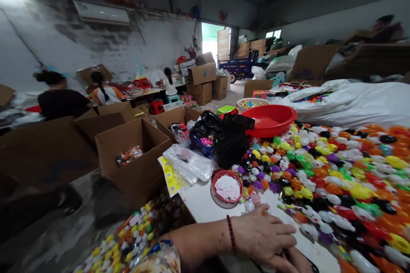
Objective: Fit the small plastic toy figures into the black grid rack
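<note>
The multicoloured plastic toy pieces [339,175] lie in a heap forward and to the right of my grip. The near edge of the heap sits on the white tabletop [203,209], just beside my fingertips; a white animal-shaped piece [311,214] is among the closest. A few pink and clear pieces [255,199] lie just beyond the back of my left hand [267,234].

Left hand: palm down, fingers pointing right and lying over my right hand [298,260]. Right hand: partly covered and cut off by the lower frame edge. The hands meet; I cannot tell whether either is clamped on a piece.

Outward from the grip: a red mesh basket [219,200] with paper slips [228,187] stands near my left wrist. Behind it are clear plastic bags [195,164], partly over a yellow label sheet [169,177], and a black plastic bag [226,149]. A red basin [272,117] borders the heap at the rear. An open cardboard box [128,175] stands left of the table.
</note>
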`<action>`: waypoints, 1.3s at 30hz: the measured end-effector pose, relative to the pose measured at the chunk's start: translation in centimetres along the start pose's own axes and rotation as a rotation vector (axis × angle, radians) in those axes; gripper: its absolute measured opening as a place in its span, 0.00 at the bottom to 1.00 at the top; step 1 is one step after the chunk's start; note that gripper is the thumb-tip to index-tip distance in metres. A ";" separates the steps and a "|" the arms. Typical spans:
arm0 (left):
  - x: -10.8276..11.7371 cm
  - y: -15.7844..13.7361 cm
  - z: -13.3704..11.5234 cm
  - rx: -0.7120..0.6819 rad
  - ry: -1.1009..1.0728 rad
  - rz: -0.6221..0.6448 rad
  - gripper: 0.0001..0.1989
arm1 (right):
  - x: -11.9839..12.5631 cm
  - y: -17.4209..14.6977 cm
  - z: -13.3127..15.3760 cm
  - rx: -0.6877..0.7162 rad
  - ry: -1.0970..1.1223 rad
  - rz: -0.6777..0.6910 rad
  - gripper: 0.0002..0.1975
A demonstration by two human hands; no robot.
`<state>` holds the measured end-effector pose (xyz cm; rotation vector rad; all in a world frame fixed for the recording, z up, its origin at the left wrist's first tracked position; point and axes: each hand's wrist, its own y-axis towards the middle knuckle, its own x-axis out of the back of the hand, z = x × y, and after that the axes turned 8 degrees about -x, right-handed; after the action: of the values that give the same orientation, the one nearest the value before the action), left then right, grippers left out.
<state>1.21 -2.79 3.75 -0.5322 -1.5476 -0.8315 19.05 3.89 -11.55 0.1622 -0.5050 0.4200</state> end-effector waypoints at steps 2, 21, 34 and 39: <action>0.0 0.0 0.0 0.011 -0.027 0.007 0.24 | -0.4 -0.3 0.3 -0.043 0.076 -0.006 0.17; -0.8 -1.6 -0.5 0.065 -0.037 -0.070 0.25 | -3.2 -2.1 1.8 -0.005 -0.142 -0.060 0.17; -1.8 -6.6 -1.7 0.096 0.086 -0.119 0.27 | -5.6 -6.7 7.7 -0.128 -0.263 -0.083 0.24; -1.5 -6.7 -1.8 0.034 0.071 -0.175 0.29 | -5.4 -8.3 6.8 0.011 -0.244 -0.173 0.26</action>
<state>-2.40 -8.26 0.94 -0.3425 -1.5552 -0.9455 15.36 -7.24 -8.81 0.2676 -0.7228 0.2347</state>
